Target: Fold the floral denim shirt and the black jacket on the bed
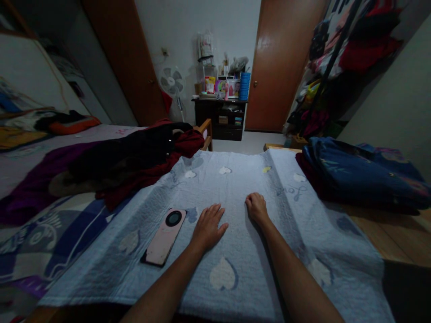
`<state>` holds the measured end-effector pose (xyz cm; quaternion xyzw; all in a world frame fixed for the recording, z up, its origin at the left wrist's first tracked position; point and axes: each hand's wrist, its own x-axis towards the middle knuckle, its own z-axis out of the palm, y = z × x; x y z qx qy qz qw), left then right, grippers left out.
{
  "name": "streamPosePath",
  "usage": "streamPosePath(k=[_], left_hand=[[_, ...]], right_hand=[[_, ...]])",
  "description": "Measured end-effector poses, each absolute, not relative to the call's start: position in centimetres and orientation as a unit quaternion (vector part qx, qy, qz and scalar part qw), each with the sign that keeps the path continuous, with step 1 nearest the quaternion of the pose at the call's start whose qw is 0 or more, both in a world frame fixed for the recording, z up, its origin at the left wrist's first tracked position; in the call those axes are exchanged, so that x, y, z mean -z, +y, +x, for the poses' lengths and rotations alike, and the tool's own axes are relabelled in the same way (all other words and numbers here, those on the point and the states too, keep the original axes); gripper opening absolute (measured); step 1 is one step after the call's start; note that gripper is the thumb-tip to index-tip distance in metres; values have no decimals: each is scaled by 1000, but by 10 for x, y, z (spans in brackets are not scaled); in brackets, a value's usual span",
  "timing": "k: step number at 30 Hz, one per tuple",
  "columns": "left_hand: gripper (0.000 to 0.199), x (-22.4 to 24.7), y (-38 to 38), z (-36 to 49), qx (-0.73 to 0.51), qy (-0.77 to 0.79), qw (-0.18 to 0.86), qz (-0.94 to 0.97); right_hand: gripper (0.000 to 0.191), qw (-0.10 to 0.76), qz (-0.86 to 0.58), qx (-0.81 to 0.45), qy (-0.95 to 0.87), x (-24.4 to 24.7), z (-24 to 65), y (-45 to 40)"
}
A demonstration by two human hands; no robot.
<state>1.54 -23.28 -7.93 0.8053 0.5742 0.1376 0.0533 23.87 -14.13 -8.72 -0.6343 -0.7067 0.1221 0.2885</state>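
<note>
A light blue quilted cover (232, 237) with heart patterns and the word "Love" lies spread in front of me. My left hand (208, 225) rests flat on it, fingers stretched out and thumb apart, holding nothing. To the right of it, my right hand (257, 207) is curled into a loose fist on the cover; no object shows in it and the cloth around it is not bunched. A pink phone (165, 237) with a round black camera ring lies back side up, just left of my left hand and apart from it.
Folded dark blue clothes (363, 168) are stacked on a wooden surface (387, 229) at the right. Dark and red clothes (134, 154) lie heaped on the left. Farther back stand a white fan (172, 81), a dark cabinet (220, 117) and a brown door (279, 67).
</note>
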Motion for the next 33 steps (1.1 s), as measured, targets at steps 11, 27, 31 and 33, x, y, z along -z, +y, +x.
streamPosePath(k=[11, 27, 31, 33], left_hand=[[54, 79, -235, 16, -152, 576, 61, 801], [56, 76, -239, 14, -177, 578, 86, 792], [56, 76, -238, 14, -177, 579, 101, 790], [57, 75, -239, 14, -176, 580, 108, 788]], right_hand=[[28, 325, -560, -213, -732, 64, 224, -152], [29, 189, -558, -401, -702, 42, 220, -133], [30, 410, -586, -343, -609, 62, 229, -122], [51, 449, -594, -239, -623, 75, 231, -120]])
